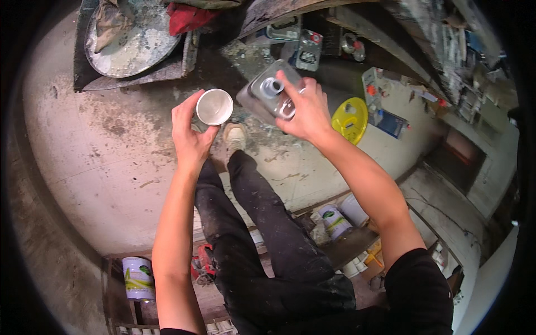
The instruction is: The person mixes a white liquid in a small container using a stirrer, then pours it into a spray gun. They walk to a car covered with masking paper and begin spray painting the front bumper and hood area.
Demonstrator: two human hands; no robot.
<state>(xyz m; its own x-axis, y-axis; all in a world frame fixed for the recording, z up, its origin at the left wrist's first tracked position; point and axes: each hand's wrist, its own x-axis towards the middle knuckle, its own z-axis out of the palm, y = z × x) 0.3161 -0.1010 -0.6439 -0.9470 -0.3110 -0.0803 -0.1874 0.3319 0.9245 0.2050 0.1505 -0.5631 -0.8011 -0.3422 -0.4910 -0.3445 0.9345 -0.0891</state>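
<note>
A small white cup (214,108) is gripped by its sides between the thumb and fingers of my left hand (188,127), its open top facing up toward me. To the right of it, my right hand (310,110) is wrapped round the top of a grey rectangular can (258,92) with a round spout, which looks uncapped. The can tilts to the left, its spout apart from the cup, and its edges are smeared by motion. Whether any liquid is in the cup I cannot tell.
A paint-spattered round lid (131,47) lies at the upper left, with a red cloth (192,18) beside it. More metal cans (309,50) stand at the back. A yellow lid (350,120) is beyond my right wrist. White tubs (138,279) sit on low shelving near me.
</note>
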